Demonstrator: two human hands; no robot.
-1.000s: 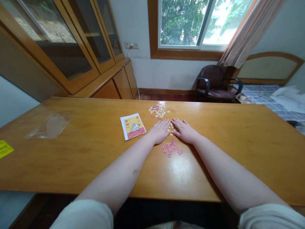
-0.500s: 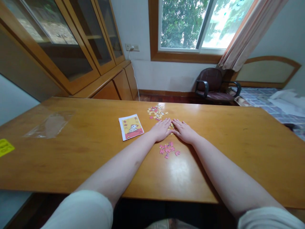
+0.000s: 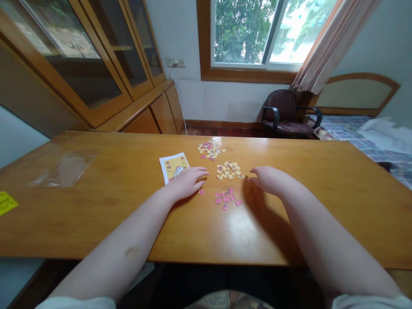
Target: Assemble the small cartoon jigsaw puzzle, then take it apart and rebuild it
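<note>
My left hand (image 3: pixel 187 183) is open, fingers stretched to the right, in front of the lower right part of a picture card (image 3: pixel 170 168) with a yellow and red print. Just by its thumb lies a single pink puzzle piece (image 3: pixel 201 192). On the right, my right hand (image 3: pixel 269 178) hangs over its shadow with fingers apart and nothing in them. Between the hands is a cluster of yellow puzzle pieces (image 3: pixel 229 170). A group of pink puzzle pieces (image 3: pixel 225 198) lies nearer me, and a mixed pile of pieces (image 3: pixel 210 149) sits farther back.
A clear plastic bag (image 3: pixel 66 168) lies on the left of the wooden table (image 3: pixel 112 214), with a yellow label (image 3: pixel 7 202) at the left edge. Beyond the table stand a glass-door cabinet (image 3: pixel 128 94), a dark armchair (image 3: pixel 283 111) and a bed (image 3: pixel 341 128).
My hands have moved apart from the yellow pieces, the left toward the card and the right outward. The yellow cluster is uncovered, and a pink piece now shows by my left thumb.
</note>
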